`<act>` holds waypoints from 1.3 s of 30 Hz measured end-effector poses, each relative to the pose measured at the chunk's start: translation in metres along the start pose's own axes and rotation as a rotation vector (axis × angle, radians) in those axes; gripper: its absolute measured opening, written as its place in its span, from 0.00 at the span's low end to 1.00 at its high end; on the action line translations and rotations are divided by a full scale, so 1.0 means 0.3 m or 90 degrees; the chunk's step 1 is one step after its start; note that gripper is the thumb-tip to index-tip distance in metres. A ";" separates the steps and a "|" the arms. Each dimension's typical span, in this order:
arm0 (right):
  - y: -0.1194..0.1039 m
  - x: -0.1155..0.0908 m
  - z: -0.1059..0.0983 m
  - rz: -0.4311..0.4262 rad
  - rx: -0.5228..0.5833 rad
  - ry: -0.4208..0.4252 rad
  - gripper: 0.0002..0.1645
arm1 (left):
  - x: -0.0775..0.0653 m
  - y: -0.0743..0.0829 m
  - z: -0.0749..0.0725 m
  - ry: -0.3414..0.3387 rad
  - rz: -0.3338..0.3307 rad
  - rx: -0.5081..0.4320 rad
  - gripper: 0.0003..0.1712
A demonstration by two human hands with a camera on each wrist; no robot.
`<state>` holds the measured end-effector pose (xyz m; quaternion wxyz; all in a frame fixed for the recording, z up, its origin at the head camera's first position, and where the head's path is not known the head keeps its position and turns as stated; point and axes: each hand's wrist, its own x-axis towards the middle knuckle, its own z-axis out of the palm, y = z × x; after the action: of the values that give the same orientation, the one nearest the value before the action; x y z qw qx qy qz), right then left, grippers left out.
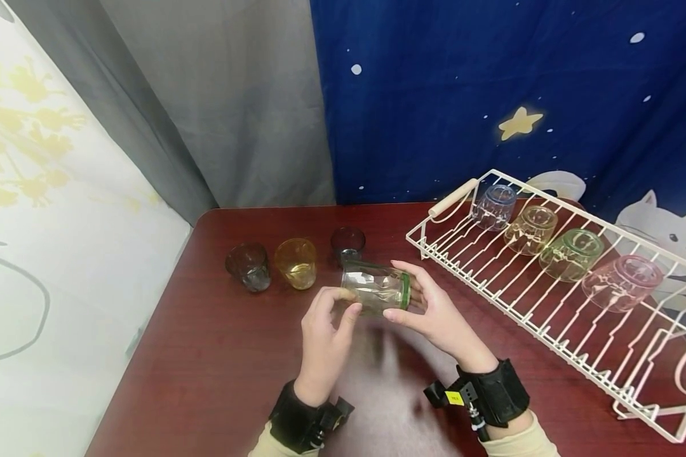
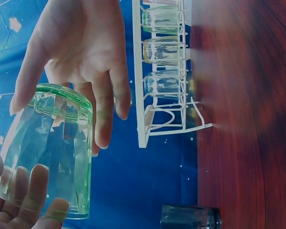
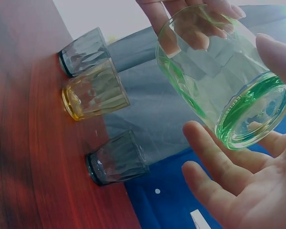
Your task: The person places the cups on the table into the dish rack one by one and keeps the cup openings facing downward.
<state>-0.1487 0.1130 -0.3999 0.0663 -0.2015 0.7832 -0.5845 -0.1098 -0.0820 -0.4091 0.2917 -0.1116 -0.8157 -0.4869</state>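
Observation:
A clear green-tinted drinking glass [image 1: 375,287] is held sideways above the table, its thick green base toward the right. My left hand [image 1: 327,333] grips it near the rim, thumb on one side and fingers on the other, as the left wrist view also shows. Around the base end spreads my right hand [image 1: 443,320], its thumb and fingers on opposite sides of the glass [image 3: 229,81]. Those fingers [image 3: 219,157] look fairly straight and loose; whether they touch the glass is hard to tell.
A grey glass [image 1: 248,266], an amber glass [image 1: 296,263] and a dark glass [image 1: 347,246] stand upright behind the hands. On the right, a white wire rack [image 1: 526,317] holds upside-down blue [image 1: 494,207], yellow [image 1: 530,230], green [image 1: 571,254] and pink [image 1: 623,283] glasses. Curtains hang behind the table.

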 end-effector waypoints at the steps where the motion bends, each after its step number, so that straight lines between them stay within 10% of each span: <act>1: 0.000 0.001 0.000 0.000 0.000 0.002 0.44 | 0.001 0.001 -0.001 -0.004 -0.003 -0.002 0.09; 39: -0.127 0.065 -0.093 0.026 -0.119 0.172 0.42 | 0.067 -0.048 -0.057 -0.187 0.079 0.149 0.06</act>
<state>-0.1670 0.1211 -0.3528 -0.0469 -0.1104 0.8399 -0.5293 -0.1266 -0.1059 -0.4018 0.2102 -0.1969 -0.8921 -0.3480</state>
